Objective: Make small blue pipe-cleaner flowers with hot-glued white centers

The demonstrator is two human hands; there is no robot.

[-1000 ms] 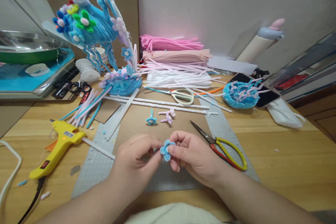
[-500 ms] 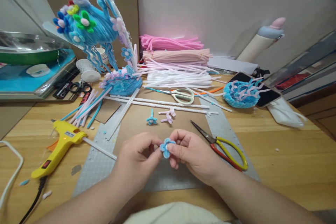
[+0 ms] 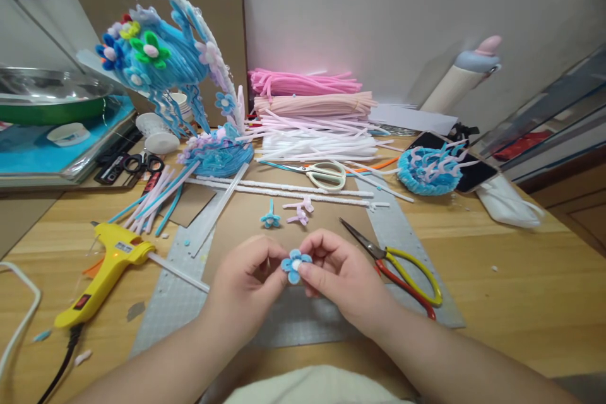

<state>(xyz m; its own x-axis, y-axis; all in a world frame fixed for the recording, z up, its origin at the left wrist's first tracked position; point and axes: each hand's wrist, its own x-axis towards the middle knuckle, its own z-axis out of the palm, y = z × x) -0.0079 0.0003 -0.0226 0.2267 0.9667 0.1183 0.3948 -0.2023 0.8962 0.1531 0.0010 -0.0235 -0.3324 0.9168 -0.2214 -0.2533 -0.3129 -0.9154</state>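
Note:
A small blue pipe-cleaner flower (image 3: pixel 294 267) with a white centre is pinched between my two hands, low over the brown cardboard. My left hand (image 3: pixel 253 281) grips its left edge between thumb and forefinger. On the other side, my right hand (image 3: pixel 338 274) has its thumb against the front of the flower, close to the centre; the fingers curl behind it. Whatever lies behind the petals is hidden. Just beyond my hands rest a turquoise flower (image 3: pixel 270 220) with a stem and some pale pink pipe-cleaner pieces (image 3: pixel 299 209). Scissors with red and yellow handles (image 3: pixel 392 265) lie right of my right hand.
A yellow glue gun (image 3: pixel 101 271) lies at left, its glue stick reaching the grey cutting mat (image 3: pixel 165 303). Behind stand a blue flower-covered pipe-cleaner sculpture (image 3: pixel 161 53), pipe-cleaner bundles (image 3: pixel 312 107) and cream-handled scissors (image 3: pixel 326 175). A blue fluffy piece (image 3: pixel 428 170) sits right, against a phone (image 3: pixel 478 170).
The flower has turned slightly in my fingers and shifted a little left, so its petals and white centre show more fully. Both hands keep their pinch. The whole view has shifted slightly.

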